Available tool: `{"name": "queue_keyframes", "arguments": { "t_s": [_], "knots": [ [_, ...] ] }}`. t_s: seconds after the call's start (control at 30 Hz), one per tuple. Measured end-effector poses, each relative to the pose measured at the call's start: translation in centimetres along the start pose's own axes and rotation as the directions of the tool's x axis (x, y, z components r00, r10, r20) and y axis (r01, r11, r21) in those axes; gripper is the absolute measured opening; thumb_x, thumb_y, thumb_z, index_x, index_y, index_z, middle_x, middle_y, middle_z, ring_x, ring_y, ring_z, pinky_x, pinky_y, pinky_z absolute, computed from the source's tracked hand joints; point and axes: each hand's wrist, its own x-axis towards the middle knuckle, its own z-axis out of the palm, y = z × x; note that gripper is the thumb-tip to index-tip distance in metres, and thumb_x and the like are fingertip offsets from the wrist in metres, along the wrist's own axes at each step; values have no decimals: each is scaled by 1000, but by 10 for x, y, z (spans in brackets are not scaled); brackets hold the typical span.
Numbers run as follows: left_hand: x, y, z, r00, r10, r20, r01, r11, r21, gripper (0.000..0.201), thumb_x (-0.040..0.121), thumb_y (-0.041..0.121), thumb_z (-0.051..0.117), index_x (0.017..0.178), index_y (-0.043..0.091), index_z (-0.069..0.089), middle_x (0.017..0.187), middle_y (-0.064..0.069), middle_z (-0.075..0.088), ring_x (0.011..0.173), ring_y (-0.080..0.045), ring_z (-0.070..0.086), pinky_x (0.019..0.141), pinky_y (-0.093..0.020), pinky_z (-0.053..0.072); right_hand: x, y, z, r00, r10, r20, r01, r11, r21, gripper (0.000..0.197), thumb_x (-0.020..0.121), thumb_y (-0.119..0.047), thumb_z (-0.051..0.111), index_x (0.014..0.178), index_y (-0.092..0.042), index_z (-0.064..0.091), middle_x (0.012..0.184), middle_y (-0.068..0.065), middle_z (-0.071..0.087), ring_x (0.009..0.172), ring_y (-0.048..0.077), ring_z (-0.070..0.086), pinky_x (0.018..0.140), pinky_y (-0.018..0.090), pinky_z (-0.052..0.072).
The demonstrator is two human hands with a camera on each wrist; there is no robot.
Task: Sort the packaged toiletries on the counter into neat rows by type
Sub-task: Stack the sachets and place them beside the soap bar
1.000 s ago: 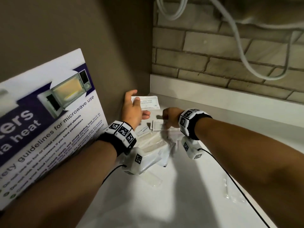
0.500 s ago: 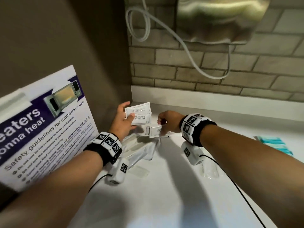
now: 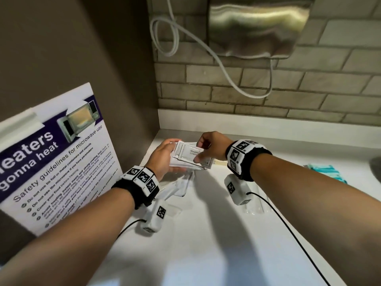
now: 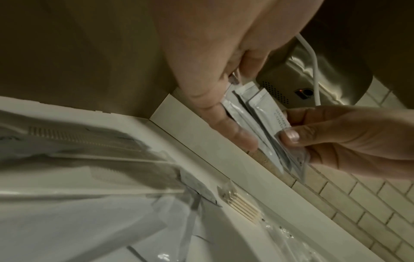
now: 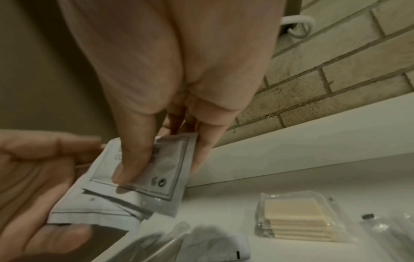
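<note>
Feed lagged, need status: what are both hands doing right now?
Left hand: holding the stack of white sachets.
Right hand: pinching the top sachet of that stack.

— What's behind the white tabletop [image 3: 206,244]?
— A tan brick wall [image 3: 247,96] with a white upstand along its foot, and a steel dryer [image 3: 257,27] trailing a looped white cable [image 3: 222,65].
— And left?
— A plain brown wall [image 3: 72,48], with a microwave safety poster [image 3: 57,162] leaning there.

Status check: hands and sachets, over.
Left hand holds sachet stack above counter. Right hand pinches top sachet. Nothing blocking.
</note>
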Motion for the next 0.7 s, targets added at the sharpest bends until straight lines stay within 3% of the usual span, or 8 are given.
{"name": "queue_keyframes", "arguments": {
  "t_s": [0.07,0.13,0.2,0.3,0.43,0.6,0.7],
  "knots": [
    [0,1,3,999,-30,26,30,1000,-6,21,97,37,50,103,20,61,110,-23,65,89,-39,65,55,-43,57,1,-1,1,1000,5,-18,-5,1000,-3,41,63,-21,89,90,-17,59,72,-9,54,64,7,50,53,16,38],
    [1,2,4,999,-12,31,11,999,45,10,97,25,54,105,22,60,115,-24,62,91,-38,65,52,-42,58,3,-2,2,999,6,-42,-6,1000,-14,42,62,-22,90,89,-16,59,71,-9,54,63,7,50,53,17,38],
    [4,-1,2,999,-8,34,6,998,68,17,99,13,49,106,23,60,114,-23,62,88,-35,65,53,-46,59,7,-3,3,999,1,-42,-2,999,-42,37,63,-22,89,86,-16,61,70,-8,56,68,12,54,55,17,40],
    [5,-2,1,999,-20,33,17,997,70,21,102,11,43,106,24,60,111,-20,63,83,-34,66,60,-50,58,12,-3,3,1000,21,-22,-21,999,-35,31,66,-21,87,87,-16,64,77,-2,63,73,16,57,59,20,44],
    [6,-5,-1,999,-50,-3,50,997,51,27,103,7,37,109,21,59,117,-23,61,94,-40,64,66,-52,56,18,-2,5,999,39,-28,-39,999,-24,28,72,-24,83,86,-15,60,83,2,62,65,15,54,56,23,46],
    [7,-11,-4,993,-115,-39,117,991,62,31,102,4,32,118,19,55,119,-22,61,104,-41,63,67,-50,59,22,-1,2,979,87,-182,-68,991,111,24,78,-24,78,78,-16,55,74,0,61,68,19,56,64,32,48],
    [5,-12,-3,990,-133,-35,135,989,56,31,102,6,32,123,17,53,115,-21,63,98,-39,65,64,-47,60,20,-4,-2,996,70,-58,-57,977,208,25,80,-23,77,74,-17,53,71,4,65,64,21,59,57,29,49]
  ]
}}
